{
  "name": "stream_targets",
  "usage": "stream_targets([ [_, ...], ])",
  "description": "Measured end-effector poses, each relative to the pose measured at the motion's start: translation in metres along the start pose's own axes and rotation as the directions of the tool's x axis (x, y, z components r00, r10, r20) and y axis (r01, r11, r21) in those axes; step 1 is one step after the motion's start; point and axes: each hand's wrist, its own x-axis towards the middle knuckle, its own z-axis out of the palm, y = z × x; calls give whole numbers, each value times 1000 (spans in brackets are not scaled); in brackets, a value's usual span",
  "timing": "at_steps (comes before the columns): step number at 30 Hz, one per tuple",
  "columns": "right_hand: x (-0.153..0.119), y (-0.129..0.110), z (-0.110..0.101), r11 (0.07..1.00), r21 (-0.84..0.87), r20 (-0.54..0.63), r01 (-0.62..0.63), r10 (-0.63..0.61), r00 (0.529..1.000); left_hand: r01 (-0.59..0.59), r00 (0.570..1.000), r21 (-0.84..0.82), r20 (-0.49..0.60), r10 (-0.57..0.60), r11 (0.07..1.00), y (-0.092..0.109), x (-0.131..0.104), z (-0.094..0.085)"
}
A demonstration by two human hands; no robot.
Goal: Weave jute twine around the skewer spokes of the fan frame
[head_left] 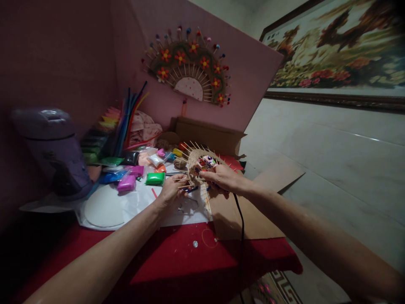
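Between my hands is a round fan-like craft piece (193, 159) of thin wooden sticks woven with brown twine. Sticks poke out around its rim, and a flower-patterned piece (207, 161) covers its middle. My left hand (172, 188) is closed on the sticks at the lower left side. Over the patterned middle lies my right hand (223, 178), its thumb on top and its other fingers underneath, gripping the piece. From below the right hand a black cord (242, 221) runs down past the table edge; its upper end is hidden.
Bags of coloured clay, one green (155, 178), lie to the left beside a white disc (105, 205). A purple bin (55, 152) stands far left. A cardboard box (209, 134) is behind, and a cardboard sheet (249, 219) lies right. A finished fan (190, 63) hangs above.
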Motion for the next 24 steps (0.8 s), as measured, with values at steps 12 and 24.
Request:
stream_targets([
  [12,0,-3,1,1000,13,-13,-3,3,1000,5,1000,8,13,-5,1000,-2,1,-2],
  [24,-4,-1,0,1000,16,-3,-8,8,1000,7,1000,0,10,-7,1000,-2,1,-2],
])
